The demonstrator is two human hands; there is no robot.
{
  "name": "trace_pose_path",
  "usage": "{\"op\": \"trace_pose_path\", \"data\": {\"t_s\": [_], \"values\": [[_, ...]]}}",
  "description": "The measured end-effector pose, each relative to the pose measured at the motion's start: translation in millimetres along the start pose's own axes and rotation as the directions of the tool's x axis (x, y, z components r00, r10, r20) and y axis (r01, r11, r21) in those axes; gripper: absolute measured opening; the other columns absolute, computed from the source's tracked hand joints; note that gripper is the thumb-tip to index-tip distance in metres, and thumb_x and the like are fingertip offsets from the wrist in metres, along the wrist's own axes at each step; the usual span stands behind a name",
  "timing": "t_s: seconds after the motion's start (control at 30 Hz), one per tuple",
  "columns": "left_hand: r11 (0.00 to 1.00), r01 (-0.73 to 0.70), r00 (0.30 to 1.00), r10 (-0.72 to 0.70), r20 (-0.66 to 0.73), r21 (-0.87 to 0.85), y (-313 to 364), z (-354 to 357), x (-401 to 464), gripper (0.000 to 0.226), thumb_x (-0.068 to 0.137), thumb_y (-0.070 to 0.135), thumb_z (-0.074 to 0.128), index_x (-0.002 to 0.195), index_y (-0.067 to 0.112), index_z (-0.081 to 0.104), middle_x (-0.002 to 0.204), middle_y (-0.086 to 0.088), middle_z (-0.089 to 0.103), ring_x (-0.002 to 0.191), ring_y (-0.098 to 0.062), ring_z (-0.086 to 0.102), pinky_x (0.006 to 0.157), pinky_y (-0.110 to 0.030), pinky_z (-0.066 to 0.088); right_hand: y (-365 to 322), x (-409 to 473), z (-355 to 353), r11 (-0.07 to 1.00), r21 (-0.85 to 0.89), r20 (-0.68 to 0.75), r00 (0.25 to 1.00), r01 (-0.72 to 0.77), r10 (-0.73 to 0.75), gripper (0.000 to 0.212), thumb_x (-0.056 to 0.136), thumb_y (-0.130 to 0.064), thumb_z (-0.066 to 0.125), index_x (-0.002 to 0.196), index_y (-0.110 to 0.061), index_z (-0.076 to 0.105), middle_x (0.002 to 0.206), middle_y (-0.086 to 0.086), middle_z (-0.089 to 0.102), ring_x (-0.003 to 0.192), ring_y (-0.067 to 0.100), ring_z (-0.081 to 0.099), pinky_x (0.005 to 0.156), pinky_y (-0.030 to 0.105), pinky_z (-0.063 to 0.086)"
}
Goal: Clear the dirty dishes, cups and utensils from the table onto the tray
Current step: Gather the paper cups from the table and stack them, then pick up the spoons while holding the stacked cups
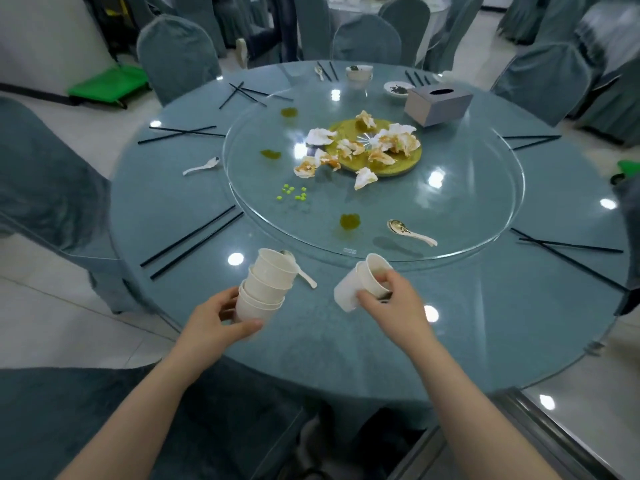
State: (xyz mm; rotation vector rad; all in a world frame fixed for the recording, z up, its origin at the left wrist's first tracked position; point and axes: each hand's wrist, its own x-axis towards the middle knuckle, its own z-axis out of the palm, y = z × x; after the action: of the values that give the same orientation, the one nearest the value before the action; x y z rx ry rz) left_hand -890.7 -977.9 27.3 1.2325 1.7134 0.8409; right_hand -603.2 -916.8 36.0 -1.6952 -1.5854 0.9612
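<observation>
We hold a stack of white bowls [265, 287] in our left hand [221, 315], fingers curled round the bottom bowl, the stack tilted above the near edge of the round table [166, 209]. A spoon [301, 271] pokes out of the top bowl. Our right hand [389, 299] grips two nested white cups [360, 284], tipped on their side, thumb and fingers wrapped around them. Beyond lie another spoon [410, 232] on the glass turntable [467, 202], crumpled napkins [360, 147] over a gold plate [405, 161], black chopsticks [194, 242] and a tissue box [438, 105].
</observation>
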Motion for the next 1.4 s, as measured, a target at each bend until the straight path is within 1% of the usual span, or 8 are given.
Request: {"op": "trace_pose_path", "data": {"t_s": [0.2, 0.37, 0.47, 0.63, 0.83, 0.93, 1.23, 1.4], "values": [[0.994, -0.084, 0.995, 0.088, -0.046, 0.075, -8.0, -47.4, -11.5, 0.061, 0.068, 0.019, 0.085, 0.109, 0.049, 0.051, 0.101, 0.027, 0.061, 0.096, 0.005, 0.057, 0.074, -0.013, 0.04, -75.2, -24.4, 22.7, 0.967, 0.202, -0.005, 0.988, 0.152, -0.154, 0.051, 0.08, -0.022, 0.067, 0.121, -0.037, 0.04, 0.106, -0.022, 0.055, 0.078, -0.006, 0.057, 0.064, 0.005, 0.041], [0.982, -0.132, 0.989, 0.14, -0.049, 0.135, -10.8, -82.5, -25.7, 0.064, 0.065, 0.018, 0.084, 0.108, 0.055, 0.053, 0.097, 0.035, 0.062, 0.094, 0.012, 0.056, 0.071, -0.011, 0.04, -121.0, -40.8, 52.9, 0.942, 0.275, 0.012, 0.979, 0.191, -0.202, 0.077, 0.083, -0.018, 0.066, 0.146, -0.034, 0.025, 0.12, -0.023, 0.051, 0.097, -0.011, 0.057, 0.085, 0.015, 0.047], [0.973, -0.174, 0.983, 0.179, -0.025, 0.153, -10.8, -100.4, -35.5, 0.064, 0.064, 0.019, 0.081, 0.1, 0.063, 0.051, 0.098, 0.046, 0.057, 0.093, 0.022, 0.053, 0.069, -0.008, 0.04, -141.1, -52.7, 77.2, 0.947, 0.243, 0.042, 0.973, 0.208, -0.225, 0.069, 0.083, -0.017, 0.068, 0.142, -0.026, 0.035, 0.123, -0.021, 0.05, 0.104, -0.012, 0.054, 0.081, 0.003, 0.042], [0.966, -0.211, 0.978, 0.21, 0.023, 0.148, -14.1, -123.7, -41.2, 0.058, 0.062, 0.033, 0.077, 0.11, 0.057, 0.056, 0.102, 0.031, 0.065, 0.094, 0.008, 0.059, 0.075, -0.016, 0.046, -161.9, -68.9, 114.2, 0.945, 0.257, 0.114, 0.965, 0.201, -0.236, 0.055, 0.083, -0.016, 0.067, 0.126, -0.037, 0.04, 0.115, -0.029, 0.051, 0.096, -0.019, 0.052, 0.072, 0.0, 0.04], [0.966, -0.238, 0.97, 0.242, -0.03, 0.105, -14.5, -150.2, -46.9, 0.06, 0.051, 0.047, 0.071, 0.099, 0.075, 0.047, 0.101, 0.044, 0.057, 0.094, 0.019, 0.053, 0.071, -0.017, 0.042, -182.3, -76.7, 137.1, 0.965, 0.171, 0.18, 0.957, 0.199, -0.229, 0.06, 0.088, -0.03, 0.063, 0.142, -0.027, 0.036, 0.138, -0.01, 0.044, 0.125, 0.004, 0.043, 0.106, 0.028, 0.036], [0.969, -0.24, 0.97, 0.243, -0.028, 0.064, -19.6, -158.8, -46.9, 0.06, 0.051, 0.051, 0.071, 0.103, 0.07, 0.049, 0.101, 0.04, 0.061, 0.093, 0.011, 0.059, 0.074, -0.021, 0.046, -191.3, -80.3, 143.1, 0.965, 0.17, 0.224, 0.946, 0.199, -0.235, 0.067, 0.088, -0.042, 0.062, 0.146, -0.03, 0.03, 0.138, -0.017, 0.039, 0.118, -0.013, 0.042, 0.104, 0.023, 0.033], [0.98, -0.197, 0.978, 0.195, -0.081, -0.015, -42.8, -185.3, -39.1, 0.059, 0.061, 0.033, 0.083, 0.098, 0.067, 0.052, 0.097, 0.035, 0.065, 0.093, 0.007, 0.062, 0.078, -0.021, 0.048, -187.0, -73.7, 150.0, 0.965, 0.243, 0.06, 0.992, 0.095, -0.113, 0.043, 0.094, -0.044, 0.049, 0.136, -0.033, 0.046, 0.133, -0.016, 0.052, 0.117, 0.004, 0.054, 0.103, 0.039, 0.044], [0.987, -0.15, 0.982, 0.142, -0.123, -0.058, -48.3, -185.0, -29.6, 0.064, 0.067, 0.018, 0.084, 0.121, 0.04, 0.057, 0.101, 0.024, 0.065, 0.092, 0.005, 0.062, 0.071, -0.012, 0.044, -166.4, -67.3, 150.2, 0.978, 0.202, 0.025, 0.998, 0.045, -0.051, 0.031, 0.095, -0.034, 0.052, 0.124, -0.025, 0.059, 0.124, -0.01, 0.06, 0.106, 0.0, 0.057, 0.099, 0.038, 0.047]]}}
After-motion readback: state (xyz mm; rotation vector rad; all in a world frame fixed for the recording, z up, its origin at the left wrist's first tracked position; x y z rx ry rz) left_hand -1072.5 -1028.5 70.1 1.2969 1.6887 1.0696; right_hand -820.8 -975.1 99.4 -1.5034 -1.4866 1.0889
